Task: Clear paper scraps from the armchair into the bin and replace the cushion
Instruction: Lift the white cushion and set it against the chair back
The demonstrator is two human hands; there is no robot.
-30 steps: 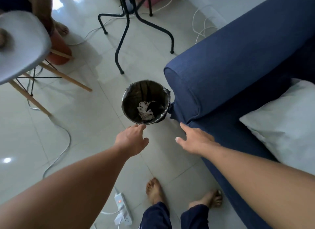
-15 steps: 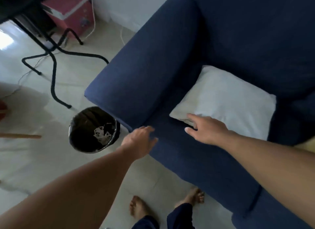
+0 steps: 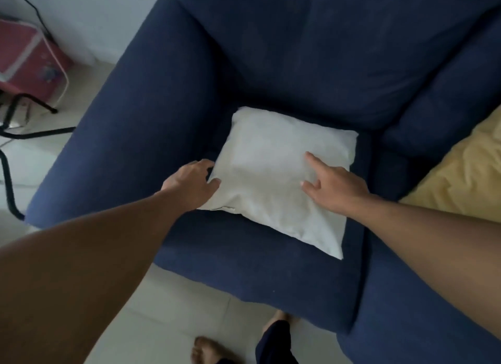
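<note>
A white square cushion lies flat on the seat of the dark blue armchair. My left hand is at the cushion's left edge, fingers curled against its side and thumb on top. My right hand rests on the cushion's right part with fingers spread, index finger pointing forward. Neither hand has lifted the cushion. The bin is out of view, and no paper scraps show on the seat.
A yellow fabric lies over the right armrest. A pink box stands at the back left by the wall, with black stand legs on the tiled floor. My bare feet are in front of the chair.
The view swung from the bin and floor to the armchair. Both hands moved from above the bin to the cushion; the bin left the view.
</note>
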